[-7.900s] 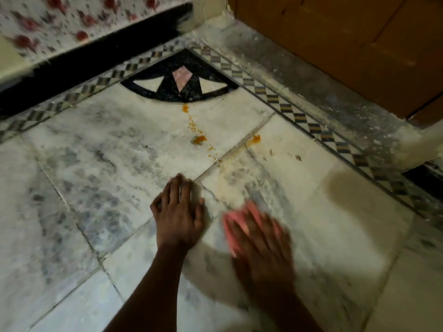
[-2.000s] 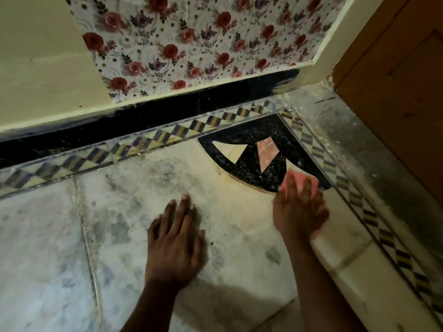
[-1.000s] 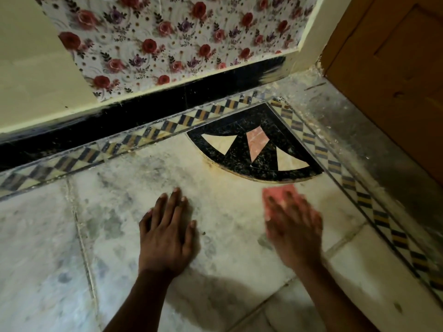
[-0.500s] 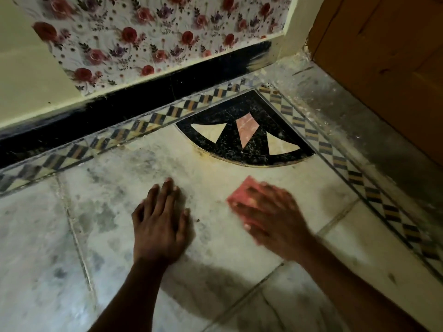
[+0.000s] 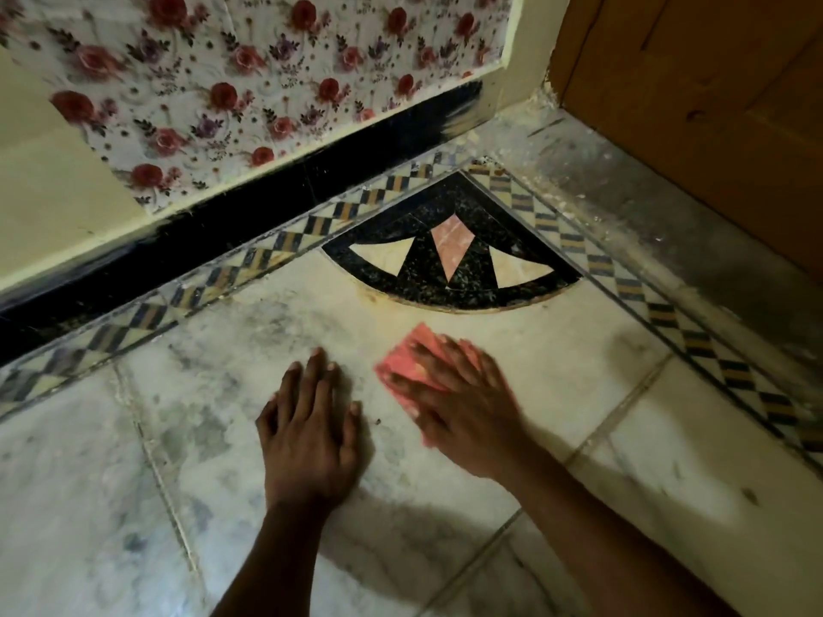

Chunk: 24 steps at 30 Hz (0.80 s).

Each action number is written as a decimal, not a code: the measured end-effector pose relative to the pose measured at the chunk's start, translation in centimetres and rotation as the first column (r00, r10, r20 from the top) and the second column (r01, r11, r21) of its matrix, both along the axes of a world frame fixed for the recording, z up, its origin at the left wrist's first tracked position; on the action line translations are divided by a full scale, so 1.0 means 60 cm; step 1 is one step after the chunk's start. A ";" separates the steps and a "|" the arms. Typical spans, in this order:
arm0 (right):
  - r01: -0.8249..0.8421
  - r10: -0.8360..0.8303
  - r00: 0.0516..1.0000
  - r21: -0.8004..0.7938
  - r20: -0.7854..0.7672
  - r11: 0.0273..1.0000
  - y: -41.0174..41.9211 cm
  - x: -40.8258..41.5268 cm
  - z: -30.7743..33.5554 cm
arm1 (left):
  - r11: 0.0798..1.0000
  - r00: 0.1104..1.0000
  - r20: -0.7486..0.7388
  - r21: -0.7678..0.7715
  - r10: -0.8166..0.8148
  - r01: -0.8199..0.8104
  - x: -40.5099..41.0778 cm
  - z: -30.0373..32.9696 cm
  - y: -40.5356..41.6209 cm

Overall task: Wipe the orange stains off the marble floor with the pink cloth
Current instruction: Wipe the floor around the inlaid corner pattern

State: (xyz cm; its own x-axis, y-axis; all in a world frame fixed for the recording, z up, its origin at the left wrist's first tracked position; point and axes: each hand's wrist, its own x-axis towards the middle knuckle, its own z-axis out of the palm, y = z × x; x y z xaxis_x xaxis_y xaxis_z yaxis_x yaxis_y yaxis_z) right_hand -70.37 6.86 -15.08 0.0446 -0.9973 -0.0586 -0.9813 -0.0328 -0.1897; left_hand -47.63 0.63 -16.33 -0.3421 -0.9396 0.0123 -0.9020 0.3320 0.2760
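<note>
My right hand presses flat on the folded pink cloth, which lies on the grey-white marble floor just below the black corner inlay. Only the cloth's left part shows past my fingers. My left hand rests palm down on the marble beside it, fingers together and holding nothing. A faint orange-yellow smear runs along the lower left rim of the inlay. I see no orange blobs on the open marble.
A black fan-shaped inlay with cream and pink pieces fills the corner. A checkered border strip runs along both walls. Behind stand a black skirting, floral wall covering and a wooden door with a dusty sill.
Over eight seconds the orange drops on the marble have gone from sight. In the last second my right hand swept the cloth from near the inlay leftward toward my left hand, which stayed planted.
</note>
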 end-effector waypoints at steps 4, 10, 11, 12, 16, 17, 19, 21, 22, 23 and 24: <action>0.479 -0.479 0.877 0.006 -0.046 0.878 0.009 -0.109 -0.002 | 1.000 1.000 -0.001 0.013 0.009 -0.009 -0.002 0.003 -0.002; 0.456 -0.458 0.889 0.089 -0.002 0.885 -0.216 -0.041 0.007 | 1.000 1.000 0.016 0.004 0.005 -0.005 0.000 -0.004 -0.003; 0.328 -0.328 0.945 0.084 -0.017 0.941 -0.219 -0.019 0.005 | 1.000 1.000 0.015 0.001 0.008 -0.008 -0.001 -0.004 -0.003; 0.192 -0.190 0.981 0.080 -0.028 0.978 -0.207 0.003 0.003 | 1.000 1.000 0.013 -0.005 0.012 -0.012 -0.001 -0.001 -0.004; -0.029 0.029 0.998 -0.005 -0.064 1.000 -0.085 -0.006 -0.011 | 1.000 1.000 0.014 0.005 0.005 -0.005 -0.002 0.003 -0.002; 0.065 -0.065 0.996 -0.010 -0.067 0.998 -0.076 -0.023 -0.013 | 1.000 1.000 0.011 0.005 0.001 -0.001 -0.001 0.003 -0.002; 0.334 -0.334 0.942 0.007 -0.027 0.942 -0.104 -0.043 -0.011 | 1.000 1.000 0.017 0.006 -0.002 0.002 -0.002 0.002 -0.003; 0.455 -0.455 0.890 0.079 -0.017 0.887 -0.161 -0.026 -0.007 | 1.000 1.000 0.024 0.003 0.000 0.000 -0.001 -0.002 -0.002; 0.419 -0.419 0.908 0.100 -0.021 0.902 -0.181 -0.011 -0.006 | 1.000 1.000 0.024 0.003 -0.004 0.004 0.000 -0.003 -0.003; 0.331 -0.330 0.944 0.089 -0.021 0.940 -0.187 0.001 -0.003 | 1.000 1.000 0.020 0.006 -0.006 0.006 0.000 -0.003 -0.003; 0.209 -0.208 0.978 0.047 -0.022 0.977 -0.180 0.011 -0.002 | 1.000 1.000 0.014 0.008 -0.004 0.004 0.001 -0.002 -0.002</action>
State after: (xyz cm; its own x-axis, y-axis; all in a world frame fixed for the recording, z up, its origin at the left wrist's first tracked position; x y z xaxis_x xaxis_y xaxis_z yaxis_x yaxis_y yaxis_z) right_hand -69.74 -3.94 -15.22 -0.1654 -0.9805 -0.1059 -0.9686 0.1817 -0.1697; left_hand -47.58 0.49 -16.44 -0.3461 -0.9382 0.0005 -0.9043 0.3338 0.2661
